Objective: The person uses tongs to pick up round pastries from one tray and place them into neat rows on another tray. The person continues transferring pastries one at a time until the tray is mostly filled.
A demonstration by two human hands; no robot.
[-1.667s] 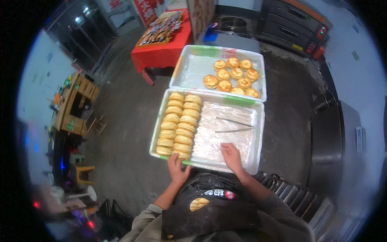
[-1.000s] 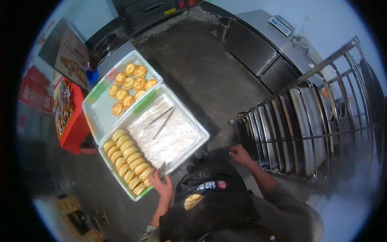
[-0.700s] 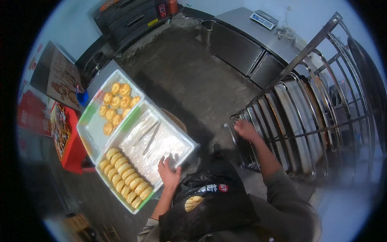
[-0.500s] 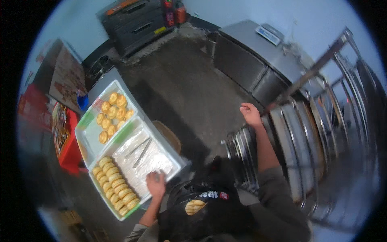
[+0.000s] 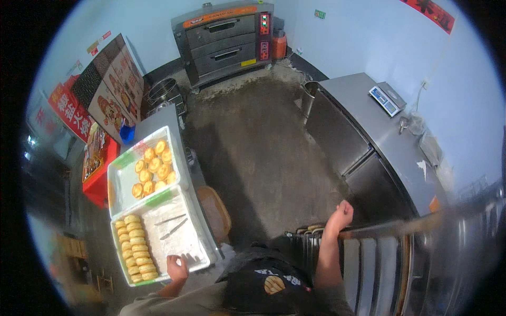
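My left hand (image 5: 177, 269) is over the near edge of a white plastic tray (image 5: 203, 257), fingers loosely bent and slightly apart, with nothing visible in them. Two thin metal tools, seemingly tongs or knives (image 5: 173, 229), lie on that tray's lining. Beside them, rows of round pale pastries (image 5: 138, 247) fill the tray's left side. A second white tray (image 5: 122, 176) adjoins it on the far side, holding several golden round pastries (image 5: 155, 165). Out to the right, my right hand (image 5: 342, 213) is curled into a loose fist near the metal rack (image 5: 371, 268); I see nothing in it.
A deck oven (image 5: 224, 39) stands against the far wall with an orange-red cylinder (image 5: 279, 45) beside it. On the right, a steel counter (image 5: 358, 95) carries a scale (image 5: 386, 100). A round tan lid or basket (image 5: 215, 210) is beside the trays, and a red box (image 5: 100, 179) stands left.
The view has tilted up, showing more of the oven and counter. My right hand now appears lower in the picture and more closed. My left hand stays by the near tray edge.
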